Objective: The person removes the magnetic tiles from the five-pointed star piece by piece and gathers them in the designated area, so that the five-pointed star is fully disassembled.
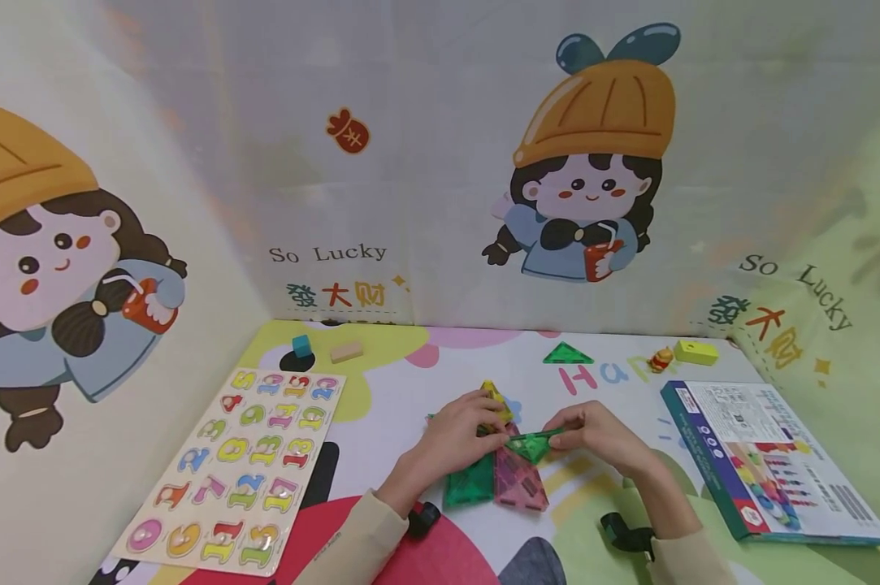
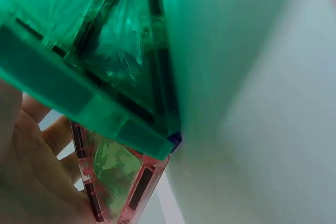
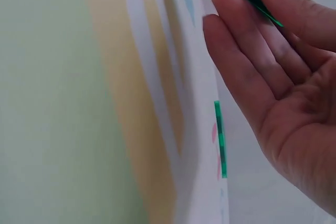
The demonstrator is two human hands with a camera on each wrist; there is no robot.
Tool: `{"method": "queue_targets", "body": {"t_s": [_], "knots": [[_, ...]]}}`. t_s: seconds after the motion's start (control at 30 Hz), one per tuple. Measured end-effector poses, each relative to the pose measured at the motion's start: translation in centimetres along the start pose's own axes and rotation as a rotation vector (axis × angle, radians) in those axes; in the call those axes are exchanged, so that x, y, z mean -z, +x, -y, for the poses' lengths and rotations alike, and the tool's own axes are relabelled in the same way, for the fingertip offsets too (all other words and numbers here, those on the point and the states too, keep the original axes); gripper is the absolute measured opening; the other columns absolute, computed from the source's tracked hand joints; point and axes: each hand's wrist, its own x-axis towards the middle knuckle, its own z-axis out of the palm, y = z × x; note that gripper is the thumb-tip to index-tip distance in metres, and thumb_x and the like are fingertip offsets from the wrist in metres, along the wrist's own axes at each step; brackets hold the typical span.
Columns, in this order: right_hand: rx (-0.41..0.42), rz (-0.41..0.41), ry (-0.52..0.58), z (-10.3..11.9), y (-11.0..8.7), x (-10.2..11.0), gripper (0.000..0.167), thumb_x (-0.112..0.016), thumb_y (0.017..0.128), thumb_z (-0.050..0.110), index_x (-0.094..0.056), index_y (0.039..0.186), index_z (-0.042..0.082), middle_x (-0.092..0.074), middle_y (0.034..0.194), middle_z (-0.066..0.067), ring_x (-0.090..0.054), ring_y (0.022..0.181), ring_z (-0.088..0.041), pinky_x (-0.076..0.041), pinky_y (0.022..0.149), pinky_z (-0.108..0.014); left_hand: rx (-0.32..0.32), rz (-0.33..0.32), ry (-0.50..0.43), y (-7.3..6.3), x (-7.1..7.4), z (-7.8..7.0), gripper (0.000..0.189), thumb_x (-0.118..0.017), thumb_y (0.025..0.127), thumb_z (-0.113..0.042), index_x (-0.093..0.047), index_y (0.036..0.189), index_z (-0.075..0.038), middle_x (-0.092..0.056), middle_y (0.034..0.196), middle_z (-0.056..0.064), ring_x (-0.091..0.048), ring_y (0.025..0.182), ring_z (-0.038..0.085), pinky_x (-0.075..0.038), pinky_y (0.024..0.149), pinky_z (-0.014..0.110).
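Observation:
In the head view, a small build of see-through magnetic tiles stands mid-table, with a green tile [image 1: 471, 483], a pink tile [image 1: 520, 481] and a yellow tile [image 1: 496, 400]. My left hand [image 1: 456, 432] holds the build from its left side, fingers at the yellow tile and thumb by a green triangle tile [image 1: 531, 447]. That triangle lies across the top of the build, its right corner pinched between the thumb and finger of my right hand [image 1: 602, 436]. The left wrist view shows fingers behind a pink-edged tile [image 2: 142, 187]; a green tile [image 2: 79, 93] covers part of the hand.
A wooden number puzzle board [image 1: 238, 463] lies left; a boxed set [image 1: 772, 459] lies right. Toward the back are a loose green triangle [image 1: 567, 353], a blue block [image 1: 301, 346], a wooden block [image 1: 347, 352], a small figurine [image 1: 661, 360] and a yellow block [image 1: 695, 352].

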Motion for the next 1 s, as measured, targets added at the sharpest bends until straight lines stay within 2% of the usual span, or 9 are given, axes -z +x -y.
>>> {"method": "queue_targets", "body": {"t_s": [0.17,0.33,0.57,0.7,0.87,1.0], "knots": [[-0.019,-0.009,0.099,-0.3,0.3,0.0,0.025,-0.07,0.09,0.011,-0.067,0.101,-0.011,-0.074,0.086,-0.025,-0.074,0.078,-0.027,-0.058,0.076,-0.031,0.004,-0.004,0.002,0.0,0.2,-0.1,0.016,-0.066,0.094,-0.037,-0.078,0.097,-0.026,-0.064,0.133,-0.005,-0.043,0.142,0.022,-0.037,0.116,0.04],[-0.057,-0.007,0.234,-0.7,0.5,0.2,0.027,-0.066,0.092,0.008,-0.063,0.105,-0.016,-0.075,0.083,-0.014,-0.075,0.077,-0.022,-0.06,0.077,-0.031,0.007,-0.004,0.008,0.1,0.1,-0.1,0.015,-0.067,0.094,-0.037,-0.078,0.095,-0.027,-0.064,0.133,-0.005,-0.043,0.143,0.022,-0.037,0.116,0.04],[-0.075,-0.018,0.364,-1.8,0.7,0.4,0.021,-0.062,0.096,0.009,-0.065,0.108,-0.008,-0.074,0.083,-0.002,-0.074,0.079,-0.015,-0.059,0.079,-0.029,-0.017,-0.017,0.031,0.0,0.1,0.2,0.016,-0.067,0.093,-0.039,-0.078,0.095,-0.028,-0.065,0.133,-0.005,-0.044,0.142,0.023,-0.04,0.114,0.042],[-0.094,-0.112,0.412,-1.9,0.9,0.9,0.022,-0.062,0.097,0.011,-0.063,0.112,-0.005,-0.073,0.084,0.002,-0.073,0.08,-0.013,-0.059,0.081,-0.027,-0.024,-0.018,0.043,-0.1,0.0,0.4,0.016,-0.068,0.093,-0.039,-0.078,0.094,-0.027,-0.065,0.133,-0.004,-0.044,0.143,0.023,-0.041,0.113,0.042],[-0.184,-0.322,0.42,-2.0,1.1,2.8,0.024,-0.06,0.098,0.014,-0.061,0.118,-0.001,-0.07,0.085,0.005,-0.07,0.08,-0.011,-0.058,0.082,-0.024,-0.033,-0.014,0.042,0.1,-0.3,0.4,0.017,-0.067,0.094,-0.04,-0.078,0.096,-0.028,-0.065,0.133,-0.005,-0.044,0.143,0.023,-0.041,0.113,0.042],[-0.238,-0.399,0.445,-2.5,1.7,4.7,0.029,-0.06,0.099,0.016,-0.059,0.123,-0.002,-0.067,0.085,0.005,-0.068,0.078,-0.009,-0.058,0.081,-0.024,-0.023,-0.021,0.039,0.1,-0.4,0.4,0.017,-0.067,0.094,-0.04,-0.078,0.096,-0.028,-0.065,0.133,-0.006,-0.043,0.143,0.022,-0.04,0.114,0.042]]}}
